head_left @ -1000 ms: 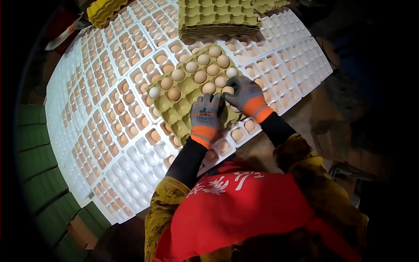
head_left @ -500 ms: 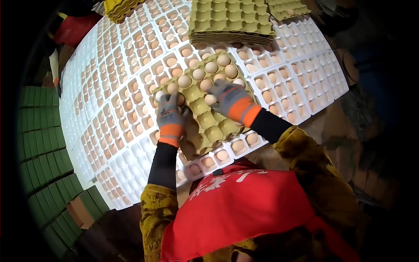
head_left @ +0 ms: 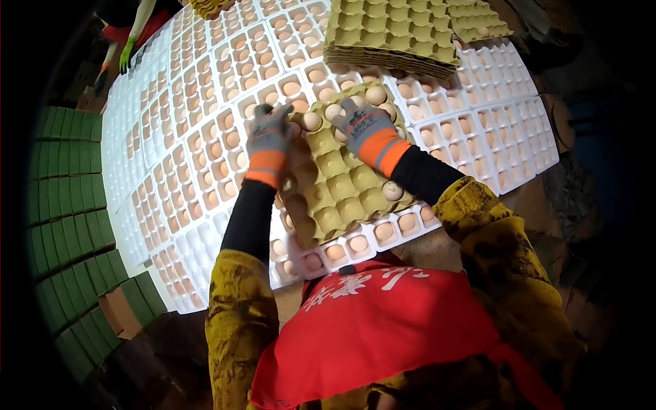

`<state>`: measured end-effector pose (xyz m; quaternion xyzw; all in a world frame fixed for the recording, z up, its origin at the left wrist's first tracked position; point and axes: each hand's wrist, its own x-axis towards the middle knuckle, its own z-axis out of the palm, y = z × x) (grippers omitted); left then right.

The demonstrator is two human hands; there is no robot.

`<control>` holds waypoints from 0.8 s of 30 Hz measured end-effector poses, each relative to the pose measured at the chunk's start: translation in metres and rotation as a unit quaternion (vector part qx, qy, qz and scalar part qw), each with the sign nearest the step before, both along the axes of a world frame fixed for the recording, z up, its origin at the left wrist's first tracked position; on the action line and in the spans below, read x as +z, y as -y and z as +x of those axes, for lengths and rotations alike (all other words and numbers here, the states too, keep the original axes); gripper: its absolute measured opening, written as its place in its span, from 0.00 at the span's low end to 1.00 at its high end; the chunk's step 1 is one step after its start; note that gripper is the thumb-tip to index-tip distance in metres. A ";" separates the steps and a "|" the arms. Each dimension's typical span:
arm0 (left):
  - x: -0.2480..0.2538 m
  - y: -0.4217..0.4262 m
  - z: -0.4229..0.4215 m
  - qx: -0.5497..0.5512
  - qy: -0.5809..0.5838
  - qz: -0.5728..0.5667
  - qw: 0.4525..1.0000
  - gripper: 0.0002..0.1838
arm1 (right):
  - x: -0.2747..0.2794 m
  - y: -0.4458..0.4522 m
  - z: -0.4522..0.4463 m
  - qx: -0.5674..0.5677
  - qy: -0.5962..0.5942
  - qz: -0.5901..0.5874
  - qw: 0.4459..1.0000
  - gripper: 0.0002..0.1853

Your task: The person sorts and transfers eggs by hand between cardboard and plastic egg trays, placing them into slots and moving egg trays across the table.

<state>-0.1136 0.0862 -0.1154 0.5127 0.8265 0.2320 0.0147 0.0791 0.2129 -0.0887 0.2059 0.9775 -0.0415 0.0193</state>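
Observation:
An olive pulp egg tray (head_left: 342, 184) lies tilted over white trays of eggs. Eggs sit in its far part, and one egg (head_left: 392, 190) is near its right edge. My left hand (head_left: 270, 137), in a grey and orange glove, is over the tray's far left corner with bent fingers; what they hold, if anything, is hidden. My right hand (head_left: 365, 130), gloved alike, has its fingers curled over eggs in the tray's far part. Beside its fingertips lies a pale egg (head_left: 333, 112). Whether it grips one cannot be made out.
A stack of olive pulp trays (head_left: 389, 34) stands at the back, with another olive tray (head_left: 478, 20) to its right. White trays (head_left: 509, 140) of eggs spread across the table. Green boxes (head_left: 72, 205) are piled at left. Another person's gloved hands (head_left: 126, 55) show at far left.
Both hands have moved toward the tray's far side, and fewer eggs show in it. The camera view has shifted. Another person's green-gloved hand has come into view at upper left.

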 end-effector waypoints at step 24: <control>-0.009 0.356 -0.083 0.238 0.123 0.103 0.958 0.23 | -0.008 0.268 -0.150 0.036 -0.093 -0.227 0.969 0.28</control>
